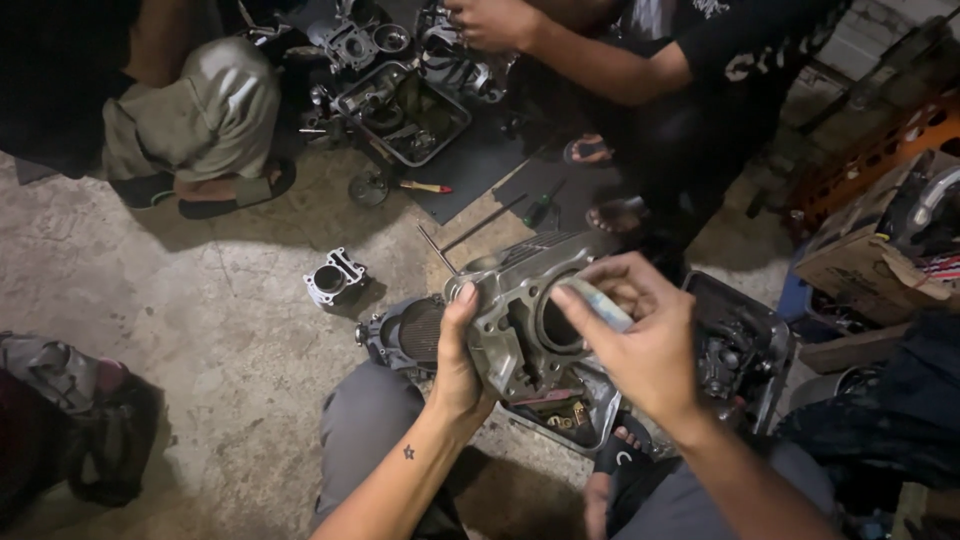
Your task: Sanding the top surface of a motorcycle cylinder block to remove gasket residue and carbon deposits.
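the left hand (458,362) grips the lower left edge of a grey engine cylinder block (520,315), held up above the knees. the right hand (645,345) pinches a small flat scraper (598,303) against the rim of the block's bore. a finned cylinder part (405,332) sits just beside the left wrist. bare concrete floor (200,330) opens to the left, with a small metal casting (334,277) alone on it. at the top edge another person's hand (490,22) works over a metal tray (405,110) of parts; cardboard boxes (860,265) crowd the right side.
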